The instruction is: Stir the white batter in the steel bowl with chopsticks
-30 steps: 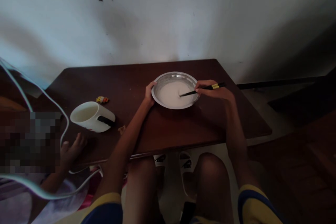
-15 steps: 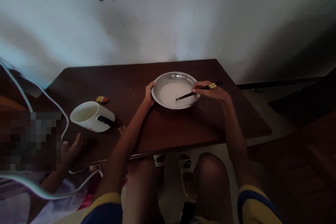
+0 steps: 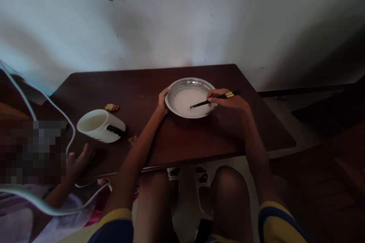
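Note:
A shiny metal bowl (image 3: 174, 111) rests on the dark wooden table, holding a pale, milky liquid (image 3: 186, 100). My left hand (image 3: 163, 100) grips the bowl's left rim, fingers closed round its edge. Over the right rim, my right hand (image 3: 225, 99) is closed on black chopsticks (image 3: 203, 103) with gold bands near their upper ends. Their tips dip into the liquid near the middle of the bowl; they lie so close together that I cannot tell them apart.
A white mug (image 3: 98, 126) with a dark handle stands left on the table (image 3: 137, 87), a small colourful figure (image 3: 111, 107) behind it. Another person's hand (image 3: 81, 159) lies at the left table edge. White cables (image 3: 61, 112) hang at far left; a wall (image 3: 182, 19) backs the table.
The chopstick tips have shifted very slightly left in the liquid, with my right hand tilting a little. My left hand keeps its hold on the bowl.

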Available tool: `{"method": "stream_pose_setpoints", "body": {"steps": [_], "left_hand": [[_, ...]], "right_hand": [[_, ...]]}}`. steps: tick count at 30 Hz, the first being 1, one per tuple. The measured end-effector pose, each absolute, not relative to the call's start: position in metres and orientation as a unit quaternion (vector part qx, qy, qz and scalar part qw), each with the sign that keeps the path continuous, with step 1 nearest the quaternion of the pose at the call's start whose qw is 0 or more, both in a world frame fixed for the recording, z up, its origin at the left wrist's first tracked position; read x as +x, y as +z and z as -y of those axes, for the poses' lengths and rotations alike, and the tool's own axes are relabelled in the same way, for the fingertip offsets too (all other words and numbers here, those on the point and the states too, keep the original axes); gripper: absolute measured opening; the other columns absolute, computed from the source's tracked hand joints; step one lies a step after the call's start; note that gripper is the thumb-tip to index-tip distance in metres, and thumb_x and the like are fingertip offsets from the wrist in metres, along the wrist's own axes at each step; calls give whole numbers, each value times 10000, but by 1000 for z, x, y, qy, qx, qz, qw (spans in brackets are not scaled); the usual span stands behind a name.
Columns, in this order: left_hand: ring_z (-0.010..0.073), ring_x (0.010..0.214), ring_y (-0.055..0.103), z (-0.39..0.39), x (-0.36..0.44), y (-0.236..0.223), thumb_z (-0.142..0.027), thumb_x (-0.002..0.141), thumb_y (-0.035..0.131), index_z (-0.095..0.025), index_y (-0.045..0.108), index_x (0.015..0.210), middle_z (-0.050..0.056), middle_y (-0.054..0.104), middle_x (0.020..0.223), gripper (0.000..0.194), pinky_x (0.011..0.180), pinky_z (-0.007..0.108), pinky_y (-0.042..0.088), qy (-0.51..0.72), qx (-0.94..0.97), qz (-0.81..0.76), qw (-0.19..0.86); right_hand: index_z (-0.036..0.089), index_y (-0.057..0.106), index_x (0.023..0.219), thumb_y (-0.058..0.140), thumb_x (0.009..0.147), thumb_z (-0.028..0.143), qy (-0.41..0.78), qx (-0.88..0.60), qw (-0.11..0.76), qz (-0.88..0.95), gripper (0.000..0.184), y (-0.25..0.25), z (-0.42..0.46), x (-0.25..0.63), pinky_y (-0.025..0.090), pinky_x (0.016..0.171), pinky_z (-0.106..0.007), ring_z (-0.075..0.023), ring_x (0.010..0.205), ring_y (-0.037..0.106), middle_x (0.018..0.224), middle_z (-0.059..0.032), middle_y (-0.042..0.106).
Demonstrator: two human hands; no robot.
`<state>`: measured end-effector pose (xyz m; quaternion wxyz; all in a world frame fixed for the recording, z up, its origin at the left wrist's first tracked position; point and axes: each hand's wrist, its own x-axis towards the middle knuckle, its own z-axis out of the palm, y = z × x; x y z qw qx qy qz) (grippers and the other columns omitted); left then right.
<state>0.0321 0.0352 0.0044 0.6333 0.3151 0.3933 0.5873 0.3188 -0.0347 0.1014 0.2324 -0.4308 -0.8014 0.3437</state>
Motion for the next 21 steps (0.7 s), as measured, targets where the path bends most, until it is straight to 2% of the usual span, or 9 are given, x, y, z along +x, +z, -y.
{"method": "stream_pose_setpoints", "body": {"steps": [2,5,8,12,14,17,19,21], "left_hand": [[361,1045,776,-36,32,4,-370,729,735,-209,733,829,74,787,816,189,894,436,640,585,321,-387,636],[354,1045,777,-35,32,5,-360,746,717,-211,742,858,73,788,819,188,896,430,637,584,321,-382,640],[362,1056,776,-34,32,6,-381,767,738,-219,726,846,76,792,833,180,901,440,635,583,316,-385,642],[362,1060,775,-34,32,6,-353,756,722,-215,735,834,79,795,837,160,899,441,637,585,315,-386,640],[362,1057,774,-34,32,6,-349,742,729,-208,737,839,83,792,835,171,901,438,634,586,312,-389,639],[364,1056,773,-35,32,6,-373,731,750,-212,734,859,76,786,826,207,904,437,633,584,313,-387,641],[367,1064,773,-35,32,6,-384,725,748,-216,734,866,73,787,828,220,906,442,635,582,317,-382,644],[373,1064,772,-35,32,5,-378,713,746,-215,728,841,74,781,813,208,902,445,636,583,319,-380,643]], "right_hand": [[220,696,956,623,942,437,344,-414,232,810,230,97,36,303,496,791,-338,-206,887,670,938,-47,792],[238,689,951,605,932,397,281,-463,270,796,181,89,33,297,498,850,-357,-220,940,679,999,-45,786],[237,676,902,613,913,350,243,-517,294,767,129,92,29,320,492,817,-359,-220,882,669,912,-40,764],[219,687,859,637,935,414,334,-466,244,782,214,106,33,336,494,759,-350,-214,809,660,798,-41,750],[216,707,916,635,949,462,357,-426,221,802,258,105,36,323,502,777,-349,-220,852,683,864,-55,783],[227,702,995,622,946,469,327,-410,225,821,259,95,36,299,512,850,-358,-233,966,707,1037,-68,805],[235,688,990,606,940,434,285,-452,251,807,221,89,33,298,512,863,-364,-236,978,705,1055,-64,795],[238,671,952,597,936,403,251,-505,277,778,182,89,29,312,507,825,-367,-233,924,696,989,-56,782]]}}
